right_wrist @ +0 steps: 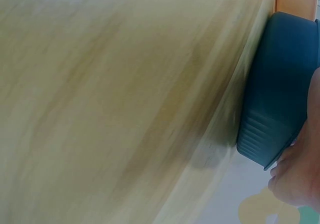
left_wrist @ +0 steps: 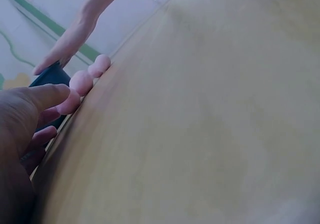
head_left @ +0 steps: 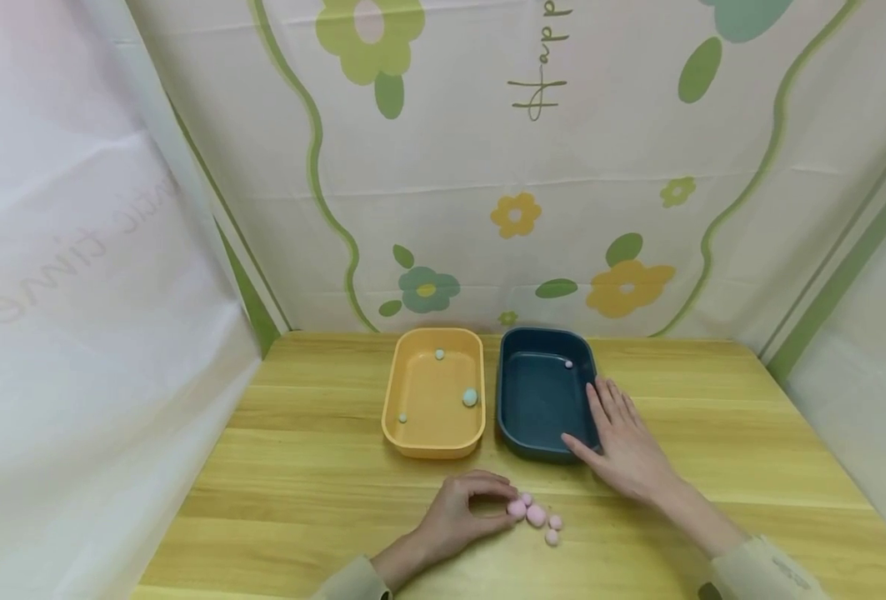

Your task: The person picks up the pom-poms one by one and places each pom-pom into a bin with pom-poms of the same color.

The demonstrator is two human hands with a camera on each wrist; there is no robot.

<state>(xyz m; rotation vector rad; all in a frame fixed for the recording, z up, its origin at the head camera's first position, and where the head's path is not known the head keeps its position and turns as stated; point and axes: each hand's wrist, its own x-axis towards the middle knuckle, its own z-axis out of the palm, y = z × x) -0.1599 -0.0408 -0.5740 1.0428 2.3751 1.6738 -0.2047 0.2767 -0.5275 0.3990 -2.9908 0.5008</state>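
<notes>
A left hand (head_left: 452,512) is pinching a pink ball (head_left: 516,510) beside other pink balls (head_left: 536,516) on a table (head_left: 300,475). A right hand (head_left: 628,450) is resting, fingers extended, on a blue tray (head_left: 540,400) just beyond. The head view alone is showing green balls (head_left: 470,397) inside a yellow tray (head_left: 435,379); the right wrist view alone is revealing ridges (right_wrist: 256,134) on the blue tray's outer side.

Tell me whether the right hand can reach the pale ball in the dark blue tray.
Probably yes: the right hand touches the dark blue tray, whose open top leaves the pale ball uncovered.
</notes>
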